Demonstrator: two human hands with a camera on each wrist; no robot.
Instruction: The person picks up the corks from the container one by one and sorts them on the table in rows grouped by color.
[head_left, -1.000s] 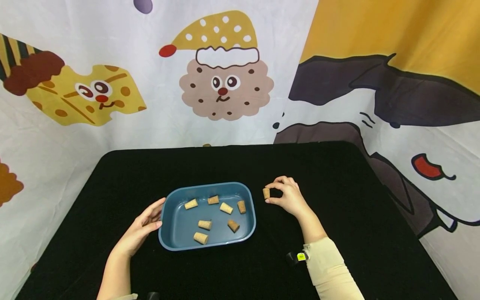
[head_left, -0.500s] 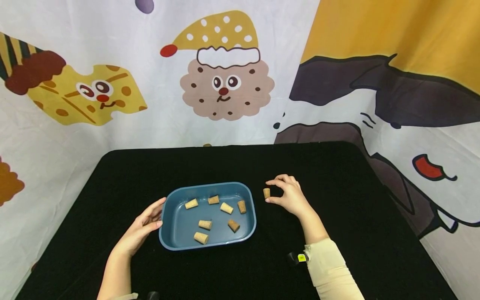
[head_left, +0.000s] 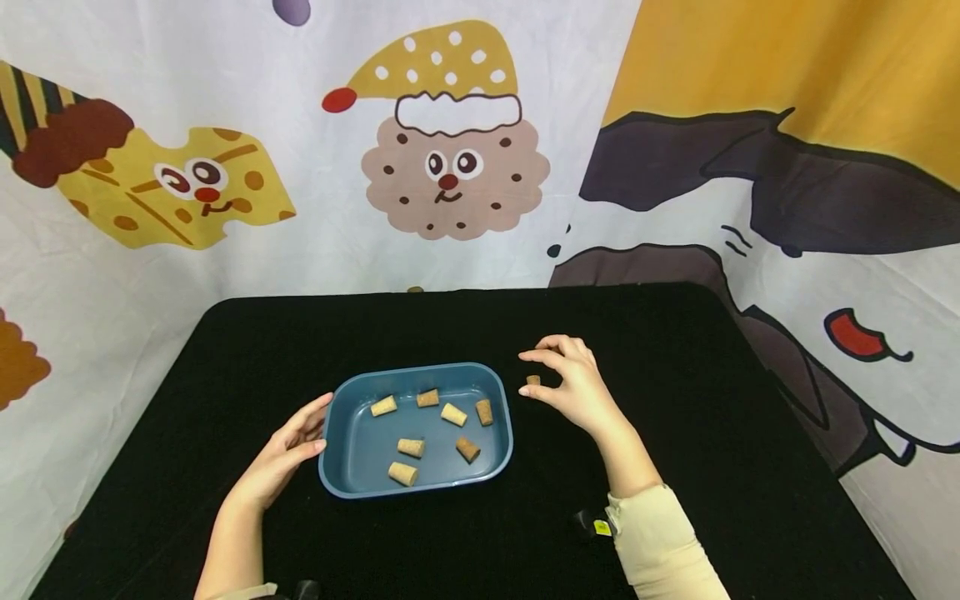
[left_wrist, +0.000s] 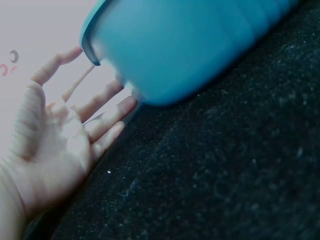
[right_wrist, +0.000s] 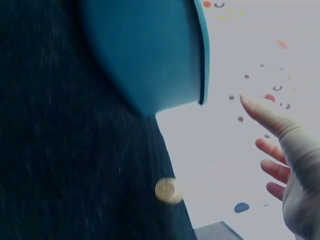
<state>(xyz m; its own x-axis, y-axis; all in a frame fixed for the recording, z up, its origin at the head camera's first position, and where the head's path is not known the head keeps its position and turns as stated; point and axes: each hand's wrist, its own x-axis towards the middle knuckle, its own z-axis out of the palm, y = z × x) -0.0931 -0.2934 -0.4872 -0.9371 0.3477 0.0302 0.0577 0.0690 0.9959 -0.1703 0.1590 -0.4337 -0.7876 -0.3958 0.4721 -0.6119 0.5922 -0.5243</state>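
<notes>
Right of centre, the right hand [head_left: 581, 390], fingers parted and released, hangs near a small tan cork cylinder [head_left: 533, 380]; lower left, the loose-fingered left hand [head_left: 272, 465] touches a blue rectangular tray [head_left: 362, 450].

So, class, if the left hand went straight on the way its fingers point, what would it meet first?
Most likely the blue tray: the left hand has its fingers right at the tray's left end. Exactly which of them already touch it is hard to tell.

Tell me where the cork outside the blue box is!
In the head view, the cork is on the black cloth, right of the blue box and partly hidden by the right hand.
</notes>
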